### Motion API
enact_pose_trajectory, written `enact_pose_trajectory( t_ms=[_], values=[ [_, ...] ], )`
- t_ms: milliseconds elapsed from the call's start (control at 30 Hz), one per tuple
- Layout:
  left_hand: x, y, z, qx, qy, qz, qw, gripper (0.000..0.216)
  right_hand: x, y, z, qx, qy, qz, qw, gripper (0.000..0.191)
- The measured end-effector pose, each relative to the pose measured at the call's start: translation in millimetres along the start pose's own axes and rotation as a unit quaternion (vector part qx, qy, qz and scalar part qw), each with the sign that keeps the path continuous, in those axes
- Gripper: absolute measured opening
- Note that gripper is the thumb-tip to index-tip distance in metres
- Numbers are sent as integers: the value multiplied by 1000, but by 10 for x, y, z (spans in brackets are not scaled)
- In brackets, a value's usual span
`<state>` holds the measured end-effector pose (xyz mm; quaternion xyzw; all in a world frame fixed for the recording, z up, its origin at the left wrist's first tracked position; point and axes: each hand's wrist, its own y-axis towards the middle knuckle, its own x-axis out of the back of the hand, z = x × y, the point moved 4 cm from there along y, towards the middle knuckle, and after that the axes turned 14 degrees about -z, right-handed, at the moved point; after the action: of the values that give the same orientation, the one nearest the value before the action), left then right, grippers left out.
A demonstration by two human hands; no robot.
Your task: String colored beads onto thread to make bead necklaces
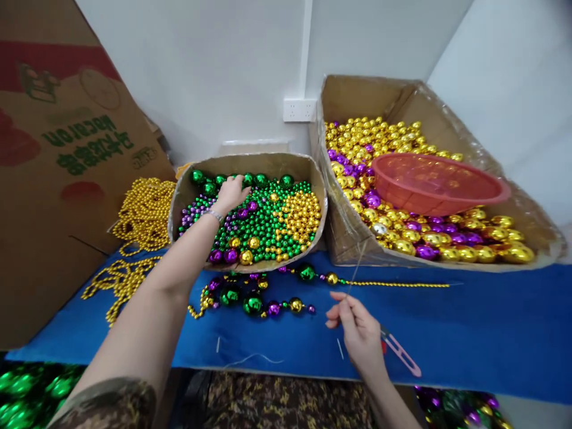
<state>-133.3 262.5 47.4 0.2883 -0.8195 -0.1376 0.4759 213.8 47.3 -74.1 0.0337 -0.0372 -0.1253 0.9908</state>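
While box walls ring beads, the left hand has room.

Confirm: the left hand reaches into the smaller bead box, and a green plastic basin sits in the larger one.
Not green: the head view shows a red plastic basin in the larger bead box. The left hand reaches into the smaller bead box.

Two bare hands: the left hand over the one smaller bead bin, the right hand, pinching one thin rod, right of it. Also right of that bin: one larger bin, one red basin, one pink-handled tool, one socket plate. Left: one printed carton.
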Motion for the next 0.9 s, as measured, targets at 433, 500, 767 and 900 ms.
enact_pose_trajectory(
  t_ms=[433, 500, 767, 900],
  values=[
    [-375, 90, -72, -58, -358, 151, 920, 44, 106, 335, 250, -120, 142, -66, 980, 36],
    [-183, 96, -146, -68, -342, 87, 933, 36, 124, 325, 248, -109, 131, -63, 983, 35],
    [518, -1091, -732, 41, -480, 153, 863, 37, 100, 141, 365, 45, -16, -1, 999, 31],
    [394, -1678, -779, 186, -592, 201, 758, 40, -50, -113, 514, 205, -133, 108, 964, 26]
  ],
)
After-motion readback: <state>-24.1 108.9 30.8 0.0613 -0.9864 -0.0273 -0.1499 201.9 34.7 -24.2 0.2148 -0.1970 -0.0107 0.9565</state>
